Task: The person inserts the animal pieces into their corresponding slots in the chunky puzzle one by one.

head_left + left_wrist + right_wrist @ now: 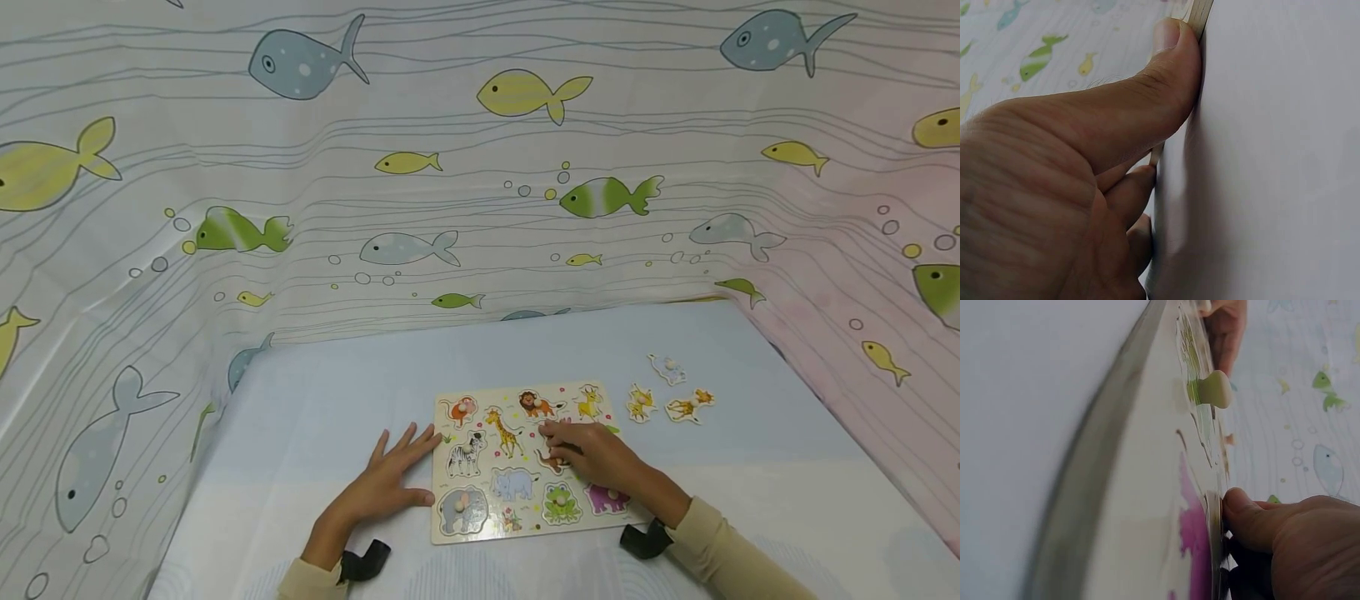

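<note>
A wooden animal puzzle board point(480, 462) lies flat on the table. Along its left edge rests my left hand point(386, 483), fingers spread and thumb touching the side; the left wrist view shows the thumb point(1175, 69) against the wooden edge. Over the right half of the board, my right hand point(592, 454) pinches at a brown animal piece point(553, 461), its knob hidden by the fingers. Close below that hand sit a frog piece point(562, 503) and a purple piece point(606, 498). In the right wrist view, the thumb point(1244, 509) is right at the board's surface.
Right of the board lie three loose pieces: a grey one point(667, 368), a yellow one point(641, 403) and a giraffe-patterned one point(690, 406). An elephant piece point(462, 510), a lion piece point(538, 405) and a monkey piece point(459, 411) sit in the board. Fish-printed cloth point(517, 242) encloses the table.
</note>
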Demonstrator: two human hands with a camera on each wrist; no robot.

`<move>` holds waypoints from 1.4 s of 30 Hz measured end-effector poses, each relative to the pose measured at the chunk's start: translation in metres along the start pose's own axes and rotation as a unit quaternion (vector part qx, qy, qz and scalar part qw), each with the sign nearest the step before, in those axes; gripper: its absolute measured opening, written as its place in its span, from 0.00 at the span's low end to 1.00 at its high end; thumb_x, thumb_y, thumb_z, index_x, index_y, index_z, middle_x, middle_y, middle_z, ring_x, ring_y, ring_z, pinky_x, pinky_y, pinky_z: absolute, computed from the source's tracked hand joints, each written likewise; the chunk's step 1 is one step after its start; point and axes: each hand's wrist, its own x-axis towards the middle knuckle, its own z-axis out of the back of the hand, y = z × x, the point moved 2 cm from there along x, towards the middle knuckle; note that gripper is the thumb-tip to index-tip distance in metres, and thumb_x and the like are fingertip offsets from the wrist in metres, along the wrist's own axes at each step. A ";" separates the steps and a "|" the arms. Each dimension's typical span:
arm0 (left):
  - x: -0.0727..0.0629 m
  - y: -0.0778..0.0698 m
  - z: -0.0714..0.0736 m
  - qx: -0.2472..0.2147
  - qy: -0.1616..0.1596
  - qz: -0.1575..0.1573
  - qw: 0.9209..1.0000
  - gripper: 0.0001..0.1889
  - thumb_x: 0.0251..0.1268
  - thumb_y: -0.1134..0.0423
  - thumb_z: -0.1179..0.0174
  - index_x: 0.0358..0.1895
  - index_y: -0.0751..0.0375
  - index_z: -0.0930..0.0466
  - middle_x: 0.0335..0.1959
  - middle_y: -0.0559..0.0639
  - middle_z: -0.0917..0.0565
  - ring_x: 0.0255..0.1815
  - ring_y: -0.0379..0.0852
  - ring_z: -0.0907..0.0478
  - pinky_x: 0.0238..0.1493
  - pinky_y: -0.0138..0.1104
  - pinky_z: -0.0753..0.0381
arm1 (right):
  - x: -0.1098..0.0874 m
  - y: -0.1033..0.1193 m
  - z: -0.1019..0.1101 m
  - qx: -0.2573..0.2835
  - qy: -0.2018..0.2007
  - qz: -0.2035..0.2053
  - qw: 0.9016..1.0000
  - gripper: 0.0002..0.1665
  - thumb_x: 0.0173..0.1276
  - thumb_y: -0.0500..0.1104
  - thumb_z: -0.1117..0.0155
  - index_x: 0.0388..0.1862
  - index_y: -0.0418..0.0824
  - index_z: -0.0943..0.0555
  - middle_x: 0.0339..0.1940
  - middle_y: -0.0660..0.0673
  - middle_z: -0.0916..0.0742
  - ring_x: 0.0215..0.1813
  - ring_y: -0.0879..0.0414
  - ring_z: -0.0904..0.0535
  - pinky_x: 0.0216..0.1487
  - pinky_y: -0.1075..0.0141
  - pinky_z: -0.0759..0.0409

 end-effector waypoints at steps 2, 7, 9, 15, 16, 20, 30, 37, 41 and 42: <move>0.000 0.000 0.000 -0.001 0.001 0.001 1.000 0.49 0.49 0.48 0.26 0.77 0.52 0.38 0.80 0.51 0.43 0.83 0.60 0.57 0.78 0.62 0.78 | 0.000 -0.001 -0.001 0.000 0.001 0.004 1.000 0.18 0.65 0.41 0.30 0.54 0.42 0.15 0.57 0.47 0.12 0.57 0.51 0.14 0.53 0.58 0.13; 0.000 -0.002 0.001 -0.004 0.001 0.001 1.000 0.49 0.49 0.48 0.26 0.77 0.52 0.38 0.80 0.51 0.43 0.83 0.61 0.57 0.78 0.62 0.78 | 0.000 -0.001 -0.001 -0.003 0.002 0.015 1.000 0.11 0.65 0.41 0.30 0.46 0.43 0.12 0.59 0.46 0.13 0.58 0.49 0.14 0.54 0.57 0.13; 0.000 -0.002 0.002 -0.006 0.001 0.001 1.000 0.49 0.48 0.48 0.26 0.77 0.52 0.38 0.80 0.51 0.43 0.83 0.61 0.57 0.78 0.62 0.78 | 0.000 -0.001 0.000 -0.003 0.001 0.021 1.000 0.10 0.64 0.40 0.29 0.45 0.42 0.12 0.59 0.45 0.13 0.58 0.48 0.14 0.54 0.56 0.13; -0.001 -0.003 0.001 -0.007 0.001 0.002 1.000 0.49 0.48 0.48 0.27 0.77 0.53 0.38 0.80 0.52 0.43 0.83 0.61 0.57 0.78 0.62 0.79 | -0.001 0.000 0.000 0.008 0.007 0.022 1.000 0.14 0.66 0.39 0.30 0.50 0.39 0.13 0.61 0.44 0.14 0.60 0.47 0.16 0.57 0.53 0.15; -0.001 -0.003 0.001 -0.008 0.002 0.004 1.000 0.49 0.49 0.48 0.27 0.77 0.53 0.38 0.80 0.52 0.43 0.83 0.61 0.57 0.78 0.62 0.79 | -0.001 0.000 0.000 0.011 0.007 0.022 1.000 0.16 0.66 0.39 0.30 0.52 0.38 0.13 0.61 0.44 0.14 0.61 0.46 0.16 0.58 0.53 0.15; -0.001 -0.004 0.000 -0.008 0.004 0.009 1.000 0.49 0.49 0.49 0.26 0.77 0.53 0.38 0.80 0.51 0.43 0.83 0.61 0.57 0.78 0.61 0.79 | -0.003 0.001 0.006 0.027 -0.011 0.011 1.000 0.23 0.67 0.40 0.31 0.60 0.38 0.18 0.62 0.43 0.15 0.51 0.52 0.13 0.51 0.60 0.13; -0.001 -0.005 0.001 -0.012 0.002 0.013 1.000 0.49 0.48 0.49 0.26 0.77 0.52 0.38 0.80 0.51 0.43 0.83 0.61 0.57 0.78 0.61 0.79 | -0.018 -0.017 0.054 -0.009 -0.117 -0.041 0.992 0.24 0.62 0.37 0.27 0.58 0.39 0.17 0.58 0.41 0.13 0.59 0.44 0.15 0.55 0.50 0.15; -0.001 -0.004 0.000 -0.010 0.002 0.011 1.000 0.50 0.48 0.48 0.26 0.77 0.52 0.38 0.80 0.51 0.43 0.83 0.60 0.57 0.78 0.61 0.79 | -0.050 -0.047 0.096 -0.054 -0.187 -0.174 0.965 0.22 0.62 0.35 0.28 0.56 0.36 0.16 0.56 0.36 0.12 0.59 0.37 0.18 0.55 0.42 0.19; -0.002 -0.004 0.001 -0.011 0.001 0.004 1.000 0.50 0.48 0.48 0.27 0.77 0.52 0.38 0.80 0.52 0.43 0.83 0.61 0.57 0.78 0.61 0.79 | -0.072 -0.063 0.114 -0.050 -0.215 -0.264 0.939 0.22 0.66 0.40 0.31 0.58 0.34 0.18 0.58 0.30 0.16 0.60 0.29 0.21 0.54 0.36 0.20; -0.002 -0.004 0.001 -0.011 0.001 0.002 1.000 0.50 0.48 0.48 0.27 0.77 0.52 0.39 0.80 0.52 0.43 0.83 0.61 0.57 0.78 0.61 0.78 | -0.076 -0.066 0.117 -0.050 -0.220 -0.281 0.933 0.23 0.68 0.41 0.31 0.59 0.33 0.18 0.59 0.28 0.17 0.60 0.28 0.21 0.53 0.35 0.21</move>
